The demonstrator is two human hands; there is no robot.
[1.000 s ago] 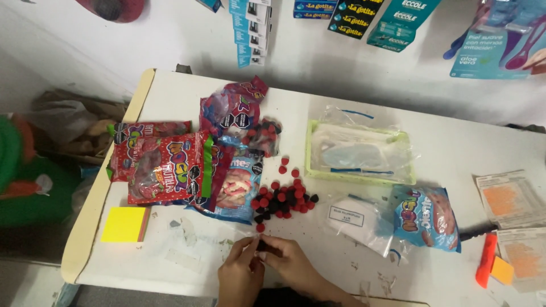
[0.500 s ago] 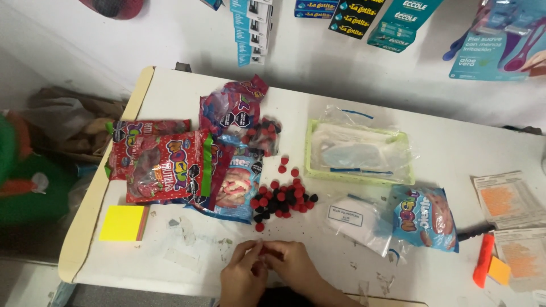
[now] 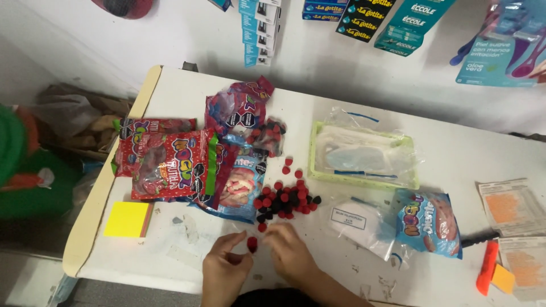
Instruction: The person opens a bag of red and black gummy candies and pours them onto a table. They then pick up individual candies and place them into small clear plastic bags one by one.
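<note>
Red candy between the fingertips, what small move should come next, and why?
Probably set the red candy down apart from the candy pile: the left hand and right hand pinch it together over bare table, nearer the person than the pile.

Two hands: left hand (image 3: 224, 273), right hand (image 3: 290, 253). One red candy (image 3: 252, 244) between fingertips. One loose pile of red and black candies (image 3: 287, 198), too many to count. Five candy bags (image 3: 170, 165). One green tray (image 3: 364, 156). One yellow notepad (image 3: 128, 219). Two paper slips (image 3: 509, 207).
</note>
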